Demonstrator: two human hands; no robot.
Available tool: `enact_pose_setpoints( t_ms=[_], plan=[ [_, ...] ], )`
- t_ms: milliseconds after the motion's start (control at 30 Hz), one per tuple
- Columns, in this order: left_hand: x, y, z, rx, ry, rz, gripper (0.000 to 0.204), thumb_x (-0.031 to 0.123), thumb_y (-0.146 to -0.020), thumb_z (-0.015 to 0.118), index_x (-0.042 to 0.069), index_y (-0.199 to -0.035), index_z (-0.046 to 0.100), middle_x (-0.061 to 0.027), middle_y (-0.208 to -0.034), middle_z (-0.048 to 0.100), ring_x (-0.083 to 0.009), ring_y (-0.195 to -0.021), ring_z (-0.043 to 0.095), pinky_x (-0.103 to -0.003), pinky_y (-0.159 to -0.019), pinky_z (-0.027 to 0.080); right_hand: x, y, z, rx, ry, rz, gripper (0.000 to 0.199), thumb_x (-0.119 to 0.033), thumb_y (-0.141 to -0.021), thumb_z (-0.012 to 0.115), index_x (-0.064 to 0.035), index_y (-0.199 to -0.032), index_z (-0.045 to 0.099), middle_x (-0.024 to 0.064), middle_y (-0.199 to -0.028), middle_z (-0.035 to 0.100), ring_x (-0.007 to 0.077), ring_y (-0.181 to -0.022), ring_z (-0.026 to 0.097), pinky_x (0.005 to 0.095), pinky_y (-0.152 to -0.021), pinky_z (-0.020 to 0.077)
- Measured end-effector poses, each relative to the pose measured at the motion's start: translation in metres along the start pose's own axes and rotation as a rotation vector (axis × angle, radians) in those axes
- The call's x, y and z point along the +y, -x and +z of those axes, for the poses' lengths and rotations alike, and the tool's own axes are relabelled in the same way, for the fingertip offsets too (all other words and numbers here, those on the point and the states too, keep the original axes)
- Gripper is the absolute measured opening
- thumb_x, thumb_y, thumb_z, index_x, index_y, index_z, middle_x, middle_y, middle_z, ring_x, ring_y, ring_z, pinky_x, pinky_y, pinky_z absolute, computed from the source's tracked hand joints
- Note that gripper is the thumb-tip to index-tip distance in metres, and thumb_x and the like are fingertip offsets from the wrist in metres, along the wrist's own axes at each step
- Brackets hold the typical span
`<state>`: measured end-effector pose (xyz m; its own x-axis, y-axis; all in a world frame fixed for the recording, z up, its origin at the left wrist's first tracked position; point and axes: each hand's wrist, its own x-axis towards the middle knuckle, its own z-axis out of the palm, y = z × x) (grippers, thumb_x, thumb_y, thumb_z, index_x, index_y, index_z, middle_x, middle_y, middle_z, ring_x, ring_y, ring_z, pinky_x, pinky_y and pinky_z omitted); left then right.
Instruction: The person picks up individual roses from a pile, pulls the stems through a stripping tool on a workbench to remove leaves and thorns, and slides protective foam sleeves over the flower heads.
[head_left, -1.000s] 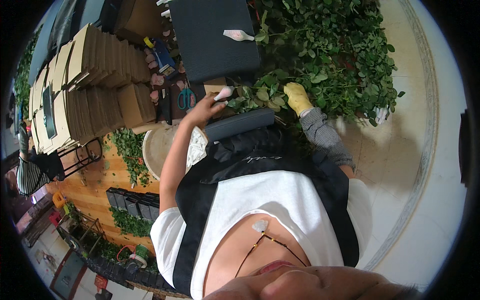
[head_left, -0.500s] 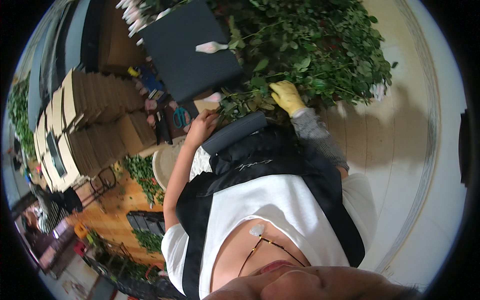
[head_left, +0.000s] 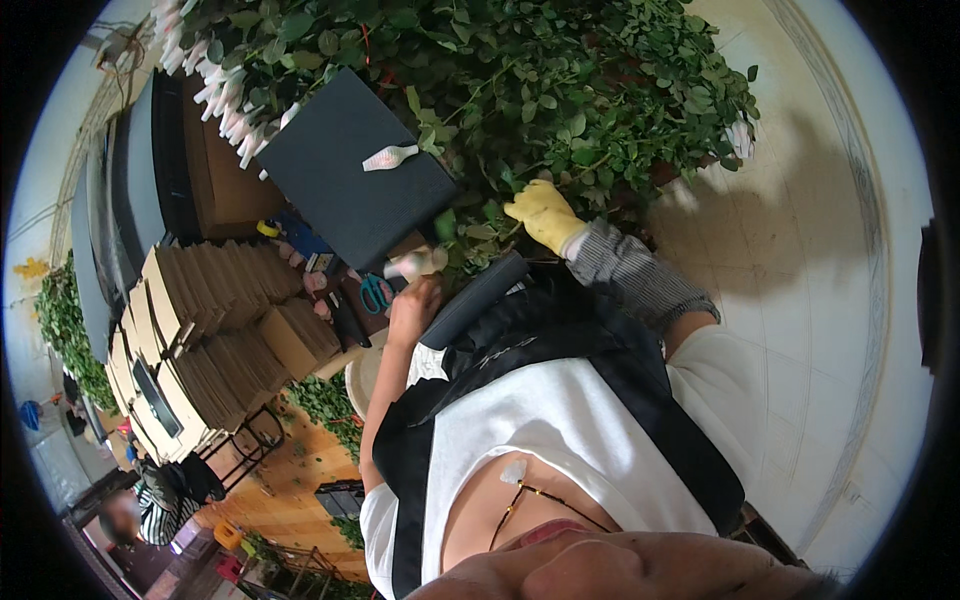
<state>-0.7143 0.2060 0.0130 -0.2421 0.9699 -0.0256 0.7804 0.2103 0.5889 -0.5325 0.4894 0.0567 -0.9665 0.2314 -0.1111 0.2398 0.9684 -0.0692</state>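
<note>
My bare left hand is closed, its fingertips just below a blurred rose whose bud is wrapped in a pale pink and white sleeve. Whether the fingers grip this rose is hidden. My right hand, in a yellow glove, is closed at a leafy rose stem in front of the leaves. Against my black apron leans a dark padded block, between my two hands. Farther off, another sleeved rose rests on a dark square board.
A big heap of leafy roses covers the far side, with several sleeved buds at its left. Blue-handled scissors lie left of my left hand. Stacks of folded cardboard stand further left. Another person is at the lower left.
The view has shifted, so the board and cardboard sit lower. My left hand has moved right, towards the padded block; my gloved hand has moved farther from me relative to the board. The near rose blurs.
</note>
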Motion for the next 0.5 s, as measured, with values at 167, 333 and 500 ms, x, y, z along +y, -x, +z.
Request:
enact_pose_setpoints(
  t_ms=[167, 333, 500],
  plan=[
    [0.033, -0.028, -0.035, 0.139, -0.400, 0.386, 0.017, 0.015, -0.079, 0.072, 0.009, -0.094, 0.071, -0.0143, -0.118, 0.061, -0.0346, -0.107, 0.060, -0.041, -0.087, 0.052, 0.009, -0.017, 0.039, -0.504, 0.098, 0.133, 0.018, -0.004, -0.082, 0.065, -0.0085, -0.095, 0.077, 0.0084, -0.086, 0.075, 0.0266, -0.084, 0.071, 0.0408, -0.076, 0.0546],
    [0.010, -0.014, -0.008, -0.023, -0.005, 0.035, 0.036, 0.013, -0.071, 0.081, 0.009, -0.106, 0.073, -0.0142, -0.123, 0.055, -0.0374, -0.115, 0.053, -0.047, -0.097, 0.047, 0.051, -0.012, 0.046, -0.551, -0.527, 0.132, 0.033, -0.014, -0.088, 0.062, -0.0087, -0.120, 0.065, 0.0160, -0.108, 0.070, 0.0325, -0.099, 0.065, 0.0440, -0.085, 0.0509],
    [0.010, -0.011, -0.005, 0.108, -0.059, 0.065, 0.035, 0.014, -0.071, 0.082, 0.010, -0.105, 0.074, -0.0137, -0.110, 0.056, -0.0350, -0.102, 0.057, -0.044, -0.088, 0.051, 0.097, -0.016, -0.025, -0.659, -0.950, -0.019, 0.054, -0.033, -0.095, 0.060, -0.0055, -0.141, 0.053, 0.0150, -0.137, 0.060, 0.0270, -0.126, 0.058, 0.0377, -0.107, 0.0448]
  ],
)
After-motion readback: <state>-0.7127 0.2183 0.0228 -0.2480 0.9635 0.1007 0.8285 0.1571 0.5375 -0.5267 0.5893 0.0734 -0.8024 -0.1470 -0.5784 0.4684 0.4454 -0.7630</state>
